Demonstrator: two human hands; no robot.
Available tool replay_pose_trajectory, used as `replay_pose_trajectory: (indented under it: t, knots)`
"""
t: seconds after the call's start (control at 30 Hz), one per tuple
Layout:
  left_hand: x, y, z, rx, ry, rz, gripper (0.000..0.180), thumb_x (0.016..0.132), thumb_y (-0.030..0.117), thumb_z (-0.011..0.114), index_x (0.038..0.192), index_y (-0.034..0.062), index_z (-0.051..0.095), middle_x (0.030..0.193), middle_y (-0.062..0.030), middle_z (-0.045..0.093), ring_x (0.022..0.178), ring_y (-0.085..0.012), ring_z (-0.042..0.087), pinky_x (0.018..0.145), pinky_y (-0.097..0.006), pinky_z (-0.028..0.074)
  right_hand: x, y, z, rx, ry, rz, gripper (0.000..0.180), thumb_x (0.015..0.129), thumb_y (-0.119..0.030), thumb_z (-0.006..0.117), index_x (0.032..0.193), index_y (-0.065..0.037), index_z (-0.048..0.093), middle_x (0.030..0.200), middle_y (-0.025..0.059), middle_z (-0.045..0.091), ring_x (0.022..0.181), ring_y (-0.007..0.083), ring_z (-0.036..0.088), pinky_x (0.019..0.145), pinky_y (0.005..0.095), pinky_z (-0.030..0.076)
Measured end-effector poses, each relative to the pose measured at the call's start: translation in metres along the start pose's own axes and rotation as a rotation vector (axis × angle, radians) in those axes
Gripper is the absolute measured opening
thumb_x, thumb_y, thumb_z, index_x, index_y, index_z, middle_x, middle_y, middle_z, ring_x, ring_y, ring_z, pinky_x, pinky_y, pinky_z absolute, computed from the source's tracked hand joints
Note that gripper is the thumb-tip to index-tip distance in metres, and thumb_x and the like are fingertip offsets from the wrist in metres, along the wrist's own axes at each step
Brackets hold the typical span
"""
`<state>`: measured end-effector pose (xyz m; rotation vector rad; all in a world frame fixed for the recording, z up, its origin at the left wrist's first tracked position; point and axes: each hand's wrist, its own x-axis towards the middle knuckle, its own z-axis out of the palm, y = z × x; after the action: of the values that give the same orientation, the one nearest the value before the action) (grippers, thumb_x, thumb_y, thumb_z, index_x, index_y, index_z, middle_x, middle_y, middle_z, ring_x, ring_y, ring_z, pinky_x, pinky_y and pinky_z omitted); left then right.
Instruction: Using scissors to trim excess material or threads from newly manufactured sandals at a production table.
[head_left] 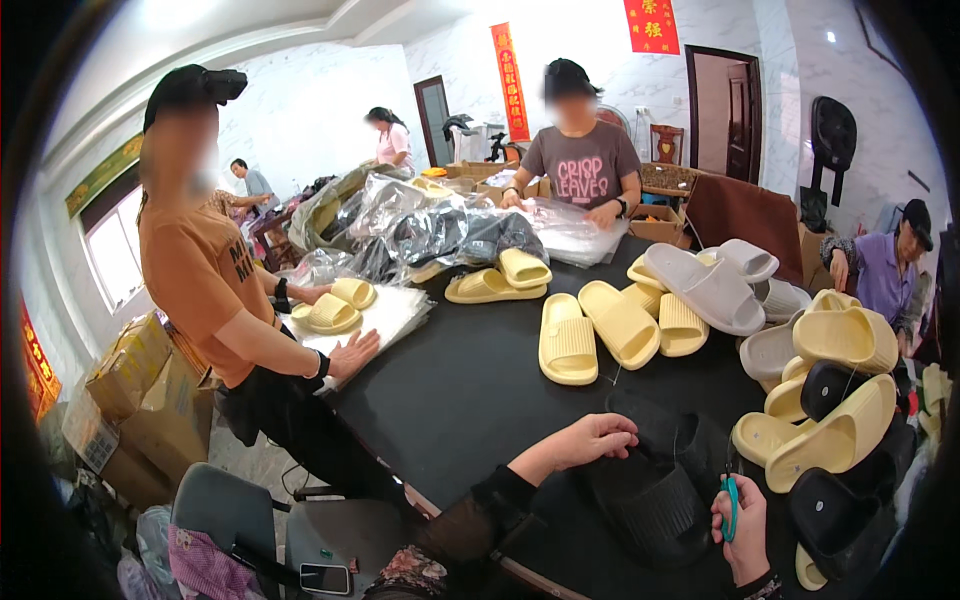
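A pair of black slippers [655, 510] lies on the dark table in front of me, with a thin pale thread showing near their straps. At their left edge is my left hand [590, 440], its fingers curled together; what they pinch, if anything, is too small to make out. My right hand [742, 540] is closed around teal-handled thread snips [729, 508], whose dark blades point up beside the slippers. Just beyond stand yellow ribbed slippers [568, 342]. Another black slipper [835, 510] lies to the right of my right hand.
Yellow and grey slippers [705, 285] are heaped at the right. Clear plastic bags [440, 235] cover the far table [440, 390]. At the left, a co-worker [210, 270] handles yellow slippers on plastic sheets; another [580, 165] stands opposite. A chair with a phone [326, 578] is lower left.
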<state>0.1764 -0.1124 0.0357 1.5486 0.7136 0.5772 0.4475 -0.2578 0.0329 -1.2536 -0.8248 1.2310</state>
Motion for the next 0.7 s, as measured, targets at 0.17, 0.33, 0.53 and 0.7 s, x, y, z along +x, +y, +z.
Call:
replay_pose_trajectory:
  t: [0.17, 0.33, 0.53, 0.7]
  knots:
    - [0.0010, -0.0027, -0.0001, -0.019, 0.003, -0.021, 0.031, 0.095, 0.018, 0.048, 0.119, 0.0001, 0.052, 0.110, -0.0079, 0.061, 0.091, -0.0129, 0.059, 0.082, -0.026, 0.047, 0.0015, 0.0018, 0.0000, -0.035, 0.010, 0.001, 0.027, 0.084, -0.009, 0.058, 0.109, -0.002, 0.050, 0.067, 0.0040, 0.052, 0.046, 0.0072, 0.047, 0.033, 0.0199, 0.036]
    - [0.0001, 0.0014, -0.0012, -0.017, -0.008, -0.012, 0.031, 0.095, 0.019, 0.048, 0.120, -0.0002, 0.051, 0.110, -0.0079, 0.061, 0.091, -0.0126, 0.059, 0.082, -0.026, 0.046, 0.0026, 0.0029, -0.0002, -0.017, 0.000, -0.014, 0.028, 0.083, -0.010, 0.059, 0.109, -0.002, 0.050, 0.068, 0.0042, 0.052, 0.046, 0.0074, 0.048, 0.033, 0.0200, 0.036]
    - [-0.0002, -0.0008, -0.0027, -0.017, -0.010, -0.007, 0.032, 0.095, 0.019, 0.048, 0.121, -0.0003, 0.051, 0.111, -0.0080, 0.061, 0.092, -0.0127, 0.058, 0.082, -0.026, 0.047, 0.0025, 0.0024, 0.0003, -0.037, 0.003, -0.009, 0.029, 0.083, -0.010, 0.060, 0.109, -0.001, 0.050, 0.068, 0.0045, 0.053, 0.046, 0.0076, 0.048, 0.034, 0.0201, 0.036]
    - [0.0013, -0.0035, -0.0042, -0.010, -0.027, -0.011, 0.033, 0.096, 0.019, 0.047, 0.122, 0.0003, 0.049, 0.113, -0.0082, 0.060, 0.093, -0.0135, 0.059, 0.082, -0.026, 0.047, 0.0015, 0.0029, 0.0015, -0.035, -0.002, -0.034, 0.030, 0.083, -0.010, 0.059, 0.110, -0.001, 0.050, 0.068, 0.0048, 0.053, 0.045, 0.0081, 0.048, 0.033, 0.0202, 0.036]
